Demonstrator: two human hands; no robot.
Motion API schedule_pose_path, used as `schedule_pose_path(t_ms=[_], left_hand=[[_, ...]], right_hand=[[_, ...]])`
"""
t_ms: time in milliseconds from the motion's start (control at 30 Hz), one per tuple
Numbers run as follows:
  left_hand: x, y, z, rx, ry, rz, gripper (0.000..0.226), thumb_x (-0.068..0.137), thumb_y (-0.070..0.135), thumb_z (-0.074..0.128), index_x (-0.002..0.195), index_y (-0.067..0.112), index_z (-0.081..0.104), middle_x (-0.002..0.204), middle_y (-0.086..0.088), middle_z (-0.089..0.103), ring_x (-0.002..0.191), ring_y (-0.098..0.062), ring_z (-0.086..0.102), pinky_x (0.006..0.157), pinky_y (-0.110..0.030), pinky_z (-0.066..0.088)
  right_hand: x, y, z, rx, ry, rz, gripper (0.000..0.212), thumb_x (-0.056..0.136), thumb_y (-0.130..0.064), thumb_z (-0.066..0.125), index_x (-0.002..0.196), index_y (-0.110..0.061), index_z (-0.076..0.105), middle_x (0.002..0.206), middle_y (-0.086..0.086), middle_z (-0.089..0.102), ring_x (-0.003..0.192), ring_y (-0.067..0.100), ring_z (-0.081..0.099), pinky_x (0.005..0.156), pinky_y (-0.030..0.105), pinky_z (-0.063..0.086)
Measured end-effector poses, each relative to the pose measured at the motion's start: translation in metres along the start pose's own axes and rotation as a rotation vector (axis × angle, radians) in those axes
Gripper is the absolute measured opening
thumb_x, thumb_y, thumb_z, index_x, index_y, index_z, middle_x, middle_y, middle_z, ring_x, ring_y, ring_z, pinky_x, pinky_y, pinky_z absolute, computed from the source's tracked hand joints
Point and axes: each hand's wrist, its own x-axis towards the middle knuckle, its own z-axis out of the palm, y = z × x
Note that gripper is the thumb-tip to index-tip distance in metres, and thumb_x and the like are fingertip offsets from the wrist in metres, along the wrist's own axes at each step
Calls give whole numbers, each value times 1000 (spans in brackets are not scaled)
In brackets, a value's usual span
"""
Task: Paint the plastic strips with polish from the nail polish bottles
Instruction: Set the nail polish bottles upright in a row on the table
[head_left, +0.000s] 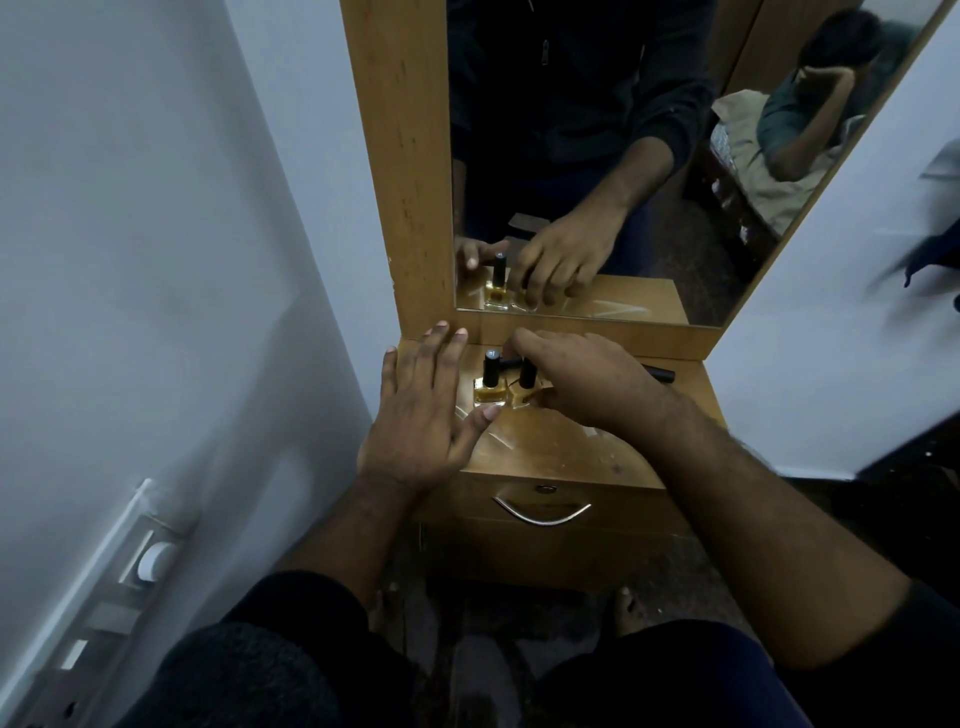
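While the left hand (415, 410) lies spread flat, the right hand (582, 384) grips an amber-filled polish bottle (525, 384)

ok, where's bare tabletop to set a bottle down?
Free: the front right of the tabletop, between the right forearm and the drawer edge. Crowded: back left, where both nail polish bottles stand between the left hand and right hand. Clear plastic strips lie front centre.
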Motion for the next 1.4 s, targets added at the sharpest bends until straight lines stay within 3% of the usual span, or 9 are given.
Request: schedule_pose_path(t_ms=[167,367,600,733,833,1000,1167,1400], left_hand=[[0,0,2,-31,17,0,86,99,73,16,161,14,22,168,-11,24,156,-27,22,126,-58,12],[0,-1,2,-20,24,7,85,100,72,18,161,13,22,168,-11,24,156,-27,22,126,-57,11],[-1,-2,3,-12,37,20,83,100,70,22,161,13,22,167,-10,25,155,-27,23,127,-56,10],[-1,-3,4,-7,54,46,84,100,70,24,161,11,22,167,-11,24,156,-26,22,127,-54,9],[-5,-4,5,-66,92,57,86,100,69,26,161,9,21,169,-13,21,156,-28,20,128,-53,9],[-25,22,6,-220,226,-13,76,102,57,38,160,10,23,171,-13,14,158,-27,15,123,-62,22],[-45,58,9,-288,257,-16,64,100,42,52,154,12,37,170,-10,15,157,-27,18,112,-68,36],[-73,78,14,-278,173,-27,55,100,45,52,147,17,49,168,-7,24,158,-21,14,122,-60,26]], right_hand=[[1,0,-2,32,-9,42,61,93,-32,73,141,-28,37,125,-4,66,114,18,62,83,31,40],[-2,6,-3,-17,-32,76,64,93,-33,72,144,-28,34,127,-3,66,121,19,61,105,42,42],[-16,8,-6,153,4,170,77,93,-46,68,157,-28,27,156,-4,46,144,19,43,116,49,33],[-34,27,9,287,376,314,35,102,-38,57,134,-25,56,119,-3,66,108,17,61,91,41,50],[-44,36,21,320,513,406,15,104,-31,53,111,-24,64,100,-4,65,88,14,59,78,42,53],[-58,57,31,114,353,575,12,100,-16,57,108,-19,66,112,4,68,103,25,57,91,44,46],[-61,72,31,91,265,583,19,102,-11,52,115,-19,63,118,6,69,110,29,59,98,47,44],[-64,76,25,210,257,534,13,100,-13,59,110,-21,56,115,5,67,101,26,62,94,44,48]])
